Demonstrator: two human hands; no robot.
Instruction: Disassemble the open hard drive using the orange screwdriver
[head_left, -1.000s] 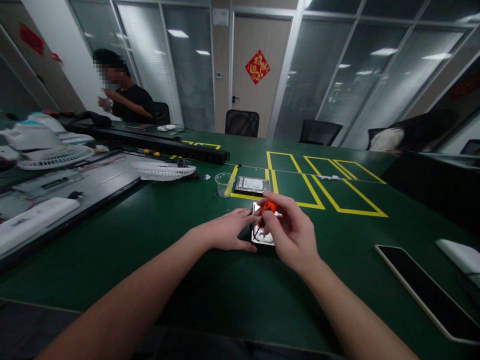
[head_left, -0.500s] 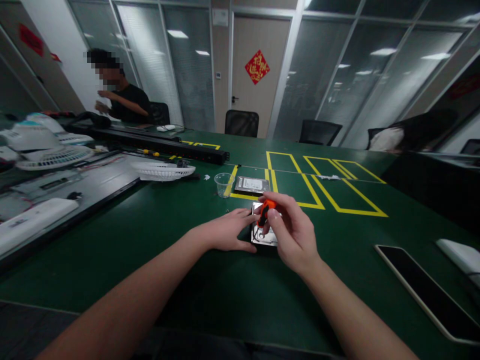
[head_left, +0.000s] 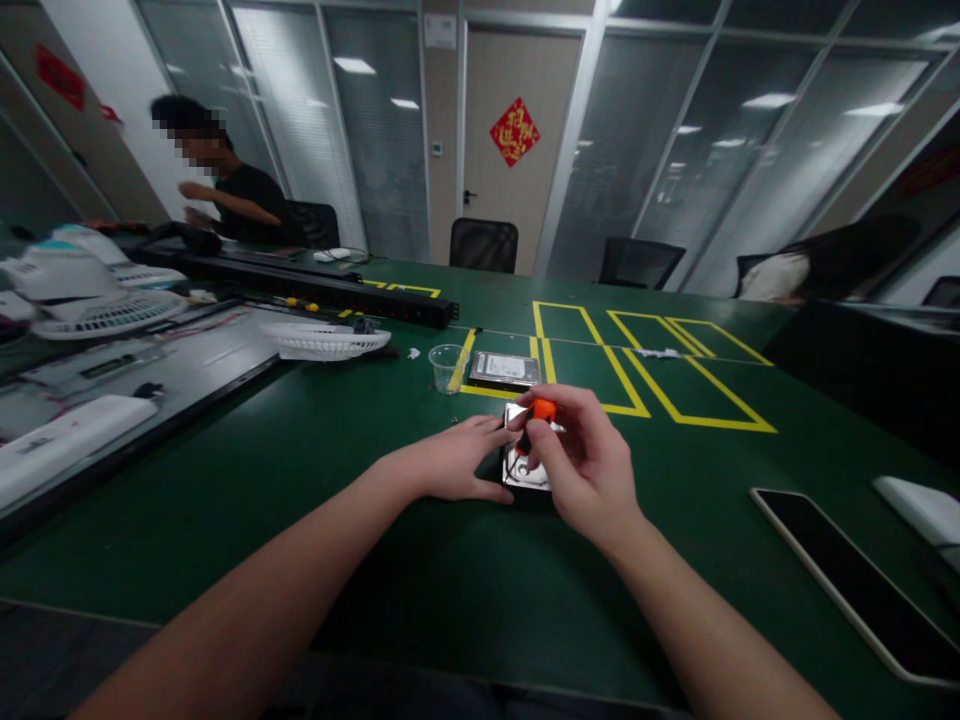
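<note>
A silver hard drive (head_left: 531, 472) lies on the green table in front of me, partly covered by my fingers. My left hand (head_left: 466, 462) braces it from the left side, thumb along the near edge and fingers across its upper part. Between the fingers and thumb of my right hand (head_left: 589, 460) is a screwdriver (head_left: 541, 410) with an orange and black handle. Its shaft slants down toward the drive's left part; the tip is too small to make out. A second hard drive (head_left: 504, 370), label up, rests just beyond.
A clear plastic cup (head_left: 448, 372) stands beside the second drive. At left are a metal panel (head_left: 195, 360), white fan parts (head_left: 326, 342) and a long black bar (head_left: 390, 305). A phone (head_left: 847, 580) lies at right. Another person (head_left: 244, 205) sits at the far left.
The screwdriver handle has turned and tilted slightly to the right in my right hand. My left hand and the drive have stayed put. The person at far left has leaned further left.
</note>
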